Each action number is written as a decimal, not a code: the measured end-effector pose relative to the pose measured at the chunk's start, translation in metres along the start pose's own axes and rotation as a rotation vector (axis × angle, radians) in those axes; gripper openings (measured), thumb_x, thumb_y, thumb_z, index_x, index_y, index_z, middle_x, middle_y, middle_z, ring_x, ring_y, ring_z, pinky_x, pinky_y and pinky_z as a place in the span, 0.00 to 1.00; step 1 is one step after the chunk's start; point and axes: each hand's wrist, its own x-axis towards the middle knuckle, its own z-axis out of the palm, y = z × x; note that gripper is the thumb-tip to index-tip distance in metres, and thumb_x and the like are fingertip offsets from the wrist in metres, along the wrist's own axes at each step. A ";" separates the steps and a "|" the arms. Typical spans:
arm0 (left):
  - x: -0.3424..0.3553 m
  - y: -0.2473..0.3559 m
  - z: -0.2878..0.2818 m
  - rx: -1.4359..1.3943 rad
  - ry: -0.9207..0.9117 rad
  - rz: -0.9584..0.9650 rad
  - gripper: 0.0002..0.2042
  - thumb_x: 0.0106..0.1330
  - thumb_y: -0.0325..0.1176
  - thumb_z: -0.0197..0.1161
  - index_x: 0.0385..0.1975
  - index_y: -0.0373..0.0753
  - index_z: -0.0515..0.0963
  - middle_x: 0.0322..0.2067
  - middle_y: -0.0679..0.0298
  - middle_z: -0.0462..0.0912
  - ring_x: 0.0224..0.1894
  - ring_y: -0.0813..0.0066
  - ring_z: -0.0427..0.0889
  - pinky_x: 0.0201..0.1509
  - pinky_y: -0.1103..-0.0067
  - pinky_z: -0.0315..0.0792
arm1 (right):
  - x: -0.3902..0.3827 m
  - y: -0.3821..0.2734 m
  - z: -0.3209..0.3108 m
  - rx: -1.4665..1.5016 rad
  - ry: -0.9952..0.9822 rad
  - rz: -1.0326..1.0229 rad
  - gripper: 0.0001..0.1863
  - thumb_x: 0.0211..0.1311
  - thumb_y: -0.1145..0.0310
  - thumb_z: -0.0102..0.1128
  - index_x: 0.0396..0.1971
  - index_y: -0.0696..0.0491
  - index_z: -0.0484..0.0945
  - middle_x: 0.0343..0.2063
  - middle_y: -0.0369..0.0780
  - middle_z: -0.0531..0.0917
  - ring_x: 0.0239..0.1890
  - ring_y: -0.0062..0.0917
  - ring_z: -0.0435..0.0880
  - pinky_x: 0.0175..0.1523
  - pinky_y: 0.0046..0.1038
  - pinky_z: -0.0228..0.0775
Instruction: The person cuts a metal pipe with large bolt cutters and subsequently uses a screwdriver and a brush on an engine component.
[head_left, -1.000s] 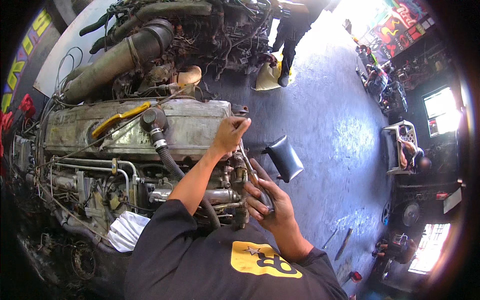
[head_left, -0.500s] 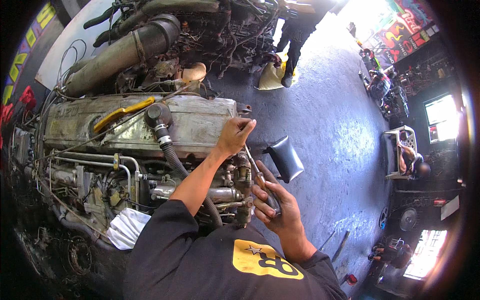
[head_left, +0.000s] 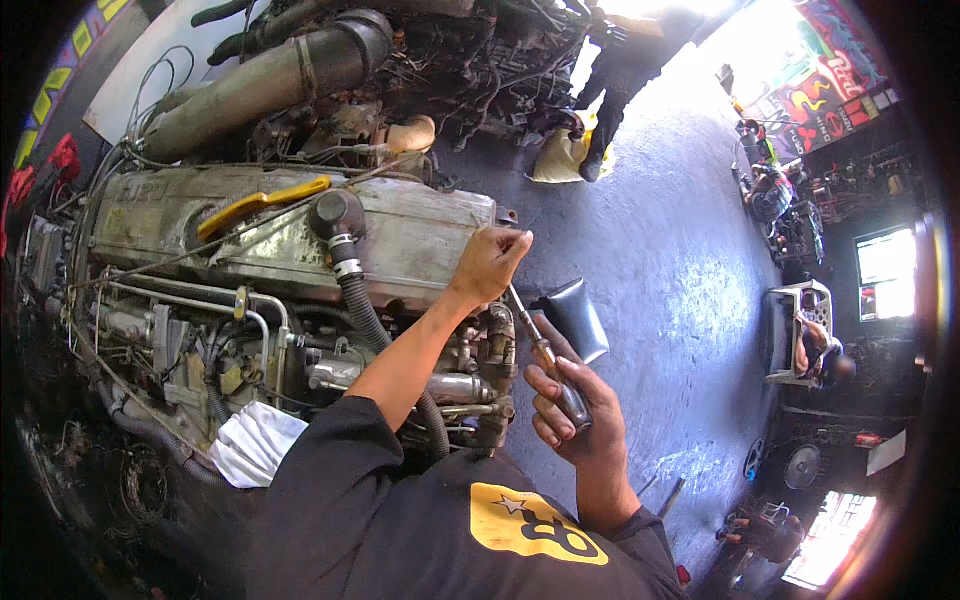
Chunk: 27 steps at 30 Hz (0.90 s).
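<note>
My right hand (head_left: pixel 585 425) is wrapped round the handle of a screwdriver (head_left: pixel 568 400), its thumb lying along the upper part of the handle. The metal shaft slants up and left, its tip reaching the underside of my left hand (head_left: pixel 488 266). That hand is closed in a pinch over the right end of the engine's valve cover (head_left: pixel 410 225); whatever its fingers hold is hidden. Just below it, brass-coloured and grimy fittings (head_left: pixel 495 340) run down the engine's end.
A yellow-handled tool (head_left: pixel 262 207) and a ribbed hose (head_left: pixel 362 315) lie across the engine. White cloth (head_left: pixel 258 443) sits at its near side. On the blue-grey floor (head_left: pixel 670 330) is a silver-black cushion-like object (head_left: pixel 578 320). A person (head_left: pixel 620 75) stands beyond, near a pale sack (head_left: pixel 565 158).
The engine and both hands appear slightly further right in the picture, as the view has shifted. Grip and screwdriver look much the same.
</note>
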 end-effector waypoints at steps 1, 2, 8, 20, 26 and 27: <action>0.003 -0.001 0.001 -0.057 0.028 -0.012 0.25 0.76 0.44 0.56 0.19 0.31 0.65 0.14 0.62 0.56 0.20 0.78 0.57 0.24 0.68 0.55 | 0.005 -0.001 0.004 -0.063 0.024 -0.012 0.32 0.79 0.65 0.42 0.80 0.43 0.48 0.28 0.38 0.71 0.11 0.21 0.69 0.17 0.27 0.68; 0.003 -0.002 -0.001 -0.060 0.033 -0.018 0.25 0.76 0.44 0.56 0.19 0.31 0.65 0.14 0.62 0.56 0.20 0.78 0.57 0.24 0.68 0.55 | 0.007 0.001 0.003 -0.065 0.030 -0.006 0.32 0.79 0.65 0.42 0.80 0.43 0.48 0.28 0.38 0.71 0.11 0.21 0.69 0.17 0.27 0.68; -0.004 -0.005 -0.005 -0.061 0.060 -0.003 0.25 0.77 0.43 0.55 0.19 0.31 0.64 0.15 0.63 0.54 0.21 0.81 0.56 0.24 0.69 0.55 | 0.009 0.011 0.002 -0.196 0.080 -0.008 0.33 0.79 0.65 0.42 0.80 0.42 0.47 0.27 0.38 0.70 0.11 0.22 0.70 0.16 0.28 0.67; -0.011 -0.004 -0.001 -0.069 0.057 -0.024 0.25 0.76 0.44 0.55 0.17 0.35 0.62 0.14 0.70 0.56 0.21 0.83 0.56 0.24 0.72 0.52 | 0.003 0.011 0.004 -0.089 0.101 0.000 0.33 0.78 0.66 0.45 0.79 0.43 0.50 0.27 0.39 0.72 0.10 0.23 0.70 0.13 0.26 0.65; 0.008 0.000 -0.005 -0.014 0.071 -0.024 0.24 0.77 0.43 0.55 0.19 0.33 0.63 0.15 0.69 0.57 0.21 0.82 0.57 0.25 0.72 0.54 | 0.014 -0.006 0.004 -0.053 0.106 0.023 0.31 0.78 0.64 0.43 0.78 0.45 0.53 0.27 0.38 0.72 0.10 0.22 0.70 0.13 0.26 0.64; 0.005 -0.002 0.000 -0.017 0.087 -0.005 0.25 0.76 0.43 0.55 0.18 0.32 0.64 0.15 0.63 0.57 0.20 0.78 0.58 0.25 0.69 0.55 | 0.010 -0.008 0.003 -0.063 0.081 0.023 0.31 0.78 0.64 0.43 0.78 0.44 0.53 0.27 0.38 0.72 0.09 0.21 0.69 0.13 0.26 0.63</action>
